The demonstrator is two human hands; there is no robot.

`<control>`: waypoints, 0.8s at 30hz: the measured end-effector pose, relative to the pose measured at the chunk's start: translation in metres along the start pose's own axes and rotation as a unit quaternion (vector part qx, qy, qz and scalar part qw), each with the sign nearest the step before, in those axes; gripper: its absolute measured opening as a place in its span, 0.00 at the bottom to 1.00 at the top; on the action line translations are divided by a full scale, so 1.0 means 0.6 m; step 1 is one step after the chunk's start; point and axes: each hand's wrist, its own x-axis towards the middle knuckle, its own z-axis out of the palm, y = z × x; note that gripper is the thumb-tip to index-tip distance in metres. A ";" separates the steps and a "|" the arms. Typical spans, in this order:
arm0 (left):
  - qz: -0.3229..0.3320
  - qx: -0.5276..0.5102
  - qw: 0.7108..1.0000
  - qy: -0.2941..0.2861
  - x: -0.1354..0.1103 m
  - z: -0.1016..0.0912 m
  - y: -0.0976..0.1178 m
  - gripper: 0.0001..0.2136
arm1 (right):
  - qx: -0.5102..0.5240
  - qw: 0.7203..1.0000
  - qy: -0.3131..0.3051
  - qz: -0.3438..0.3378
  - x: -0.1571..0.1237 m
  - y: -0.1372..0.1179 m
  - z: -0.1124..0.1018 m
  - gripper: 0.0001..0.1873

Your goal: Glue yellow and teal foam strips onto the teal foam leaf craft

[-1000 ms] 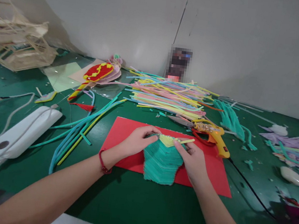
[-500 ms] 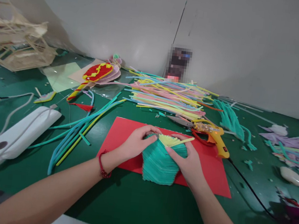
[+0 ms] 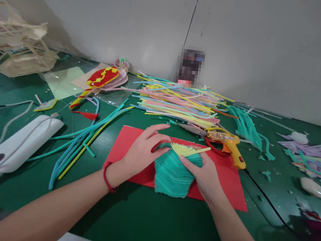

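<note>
A teal piece (image 3: 174,178) covered in rows of fuzzy pipe cleaners is held tilted above a red sheet (image 3: 230,186). Its top has a yellow patch, from which a yellow pipe cleaner (image 3: 202,151) sticks out to the right. My right hand (image 3: 205,172) grips the piece's right side, thumb on the front, other fingers mostly hidden behind. At the upper left edge, my left hand (image 3: 146,146) has its fingers spread and raised; the thumb lies close to the edge, and whether it touches I cannot tell.
Behind the sheet lie a pile of coloured pipe cleaners (image 3: 180,101), scissors (image 3: 192,129) and a yellow glue gun (image 3: 234,148) with a black cord. To the left are loose pipe cleaners (image 3: 88,139), a white power bank-like box (image 3: 21,143) and a red-yellow fan-shaped craft (image 3: 103,78). Teal pipe cleaners (image 3: 246,126) lie right.
My left hand's fingers have lifted and spread away from the top left of the teal piece. My right hand keeps its grip, and the piece has barely moved.
</note>
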 end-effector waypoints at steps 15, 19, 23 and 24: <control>0.136 0.157 0.978 0.012 0.002 -0.010 -0.001 0.06 | -0.048 0.998 -0.034 -0.016 0.002 0.004 -0.007 0.24; 0.158 0.168 0.973 0.009 0.000 -0.010 -0.003 0.07 | -0.058 0.998 -0.033 -0.020 0.002 0.002 -0.008 0.23; 0.162 0.173 0.972 0.003 -0.002 -0.010 -0.005 0.07 | -0.065 0.997 -0.033 -0.024 0.002 0.001 -0.008 0.24; 0.166 0.174 0.971 0.003 -0.002 -0.010 -0.005 0.06 | -0.067 0.997 -0.034 -0.026 0.002 0.001 -0.008 0.23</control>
